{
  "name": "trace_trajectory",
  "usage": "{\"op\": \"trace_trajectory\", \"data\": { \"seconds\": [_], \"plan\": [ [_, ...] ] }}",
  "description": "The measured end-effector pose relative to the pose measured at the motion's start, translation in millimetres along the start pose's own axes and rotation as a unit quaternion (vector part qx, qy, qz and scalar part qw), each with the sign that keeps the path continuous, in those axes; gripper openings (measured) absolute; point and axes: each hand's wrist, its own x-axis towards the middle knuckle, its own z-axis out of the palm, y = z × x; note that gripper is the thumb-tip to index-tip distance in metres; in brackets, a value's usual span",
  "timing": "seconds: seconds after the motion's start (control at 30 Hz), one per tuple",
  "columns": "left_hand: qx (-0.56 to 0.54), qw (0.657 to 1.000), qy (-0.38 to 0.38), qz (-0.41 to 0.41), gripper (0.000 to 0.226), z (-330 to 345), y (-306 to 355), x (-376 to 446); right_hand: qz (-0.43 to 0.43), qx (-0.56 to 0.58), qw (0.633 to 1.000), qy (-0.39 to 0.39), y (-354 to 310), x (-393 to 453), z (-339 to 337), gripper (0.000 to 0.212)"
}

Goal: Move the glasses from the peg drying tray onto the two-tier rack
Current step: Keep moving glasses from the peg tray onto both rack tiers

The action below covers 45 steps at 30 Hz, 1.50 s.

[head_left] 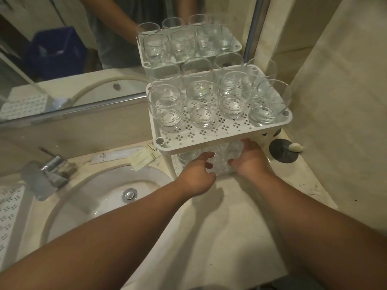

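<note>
The white two-tier rack [188,141] stands on the counter to the right of the sink. Several clear glasses [202,105] stand upright on its perforated top tier. Both my hands reach under that tier into the lower one. My left hand [199,176] grips a clear glass [217,164] at the lower tier's front. My right hand [249,160] holds another glass [235,151] just to its right. One more glass [187,156] stands further left on the lower tier. The peg drying tray [8,210] shows only as a white perforated edge at far left.
A round white sink [100,197] with a chrome tap [52,166] lies left of the rack. Toiletry packets [125,156] lie behind the basin. A mirror [73,49] backs the counter. A dark round disc [283,150] with a white soap sits right of the rack.
</note>
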Motion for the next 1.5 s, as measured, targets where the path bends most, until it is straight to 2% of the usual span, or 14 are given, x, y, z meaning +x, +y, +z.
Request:
{"op": "trace_trajectory", "data": {
  "seconds": [0.1, 0.23, 0.8, 1.1, 1.2, 1.37, 1.5],
  "plan": [
    [-0.006, 1.0, 0.022, -0.007, 0.056, -3, -4, -2, 0.01, -0.018, 1.0, 0.007, -2, 6, 4, 0.075],
    [-0.018, 0.999, 0.023, -0.02, 0.055, -6, -8, -6, 0.015, -0.029, 0.999, 0.003, -4, 11, 14, 0.081],
    [-0.038, 0.998, 0.027, -0.033, 0.055, -8, -27, -22, 0.021, 0.001, 1.0, 0.006, -1, 23, 30, 0.078],
    [-0.051, 0.998, 0.014, -0.027, 0.055, -10, -20, -30, -0.001, -0.061, 0.998, -0.001, -10, 12, 22, 0.09],
    [-0.059, 0.998, 0.016, -0.024, 0.054, -10, -17, -35, -0.005, -0.084, 0.996, 0.009, -13, -6, 17, 0.085],
    [-0.054, 0.997, 0.047, -0.015, 0.052, -13, -16, -45, -0.063, 0.04, 0.993, 0.089, -19, -53, 11, 0.081],
    [-0.05, 0.994, 0.094, 0.01, 0.049, -13, -18, -54, -0.111, 0.094, 0.986, 0.085, -18, -81, 11, 0.079]
  ]
}}
